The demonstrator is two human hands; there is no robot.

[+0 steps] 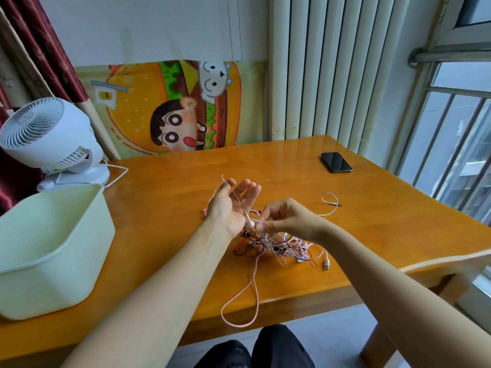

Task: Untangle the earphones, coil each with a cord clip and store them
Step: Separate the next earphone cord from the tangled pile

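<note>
A tangle of earphone cords (276,247) in pink, white and dark red lies on the wooden table (164,208) in front of me. My left hand (231,208) is held palm up above it, fingers nearly straight, with thin cords running across the palm and over the fingertips. My right hand (281,217) pinches a white earbud (252,223) next to the left palm's heel. A pink cord loop (240,301) hangs over the table's front edge. A white plug (326,264) lies at the tangle's right, and a white cord with a jack (330,204) lies further back.
A pale green plastic bin (53,248) stands at the table's left front. A white desk fan (50,142) sits behind it. A dark phone (336,162) lies at the back right. A radiator and window are at the right.
</note>
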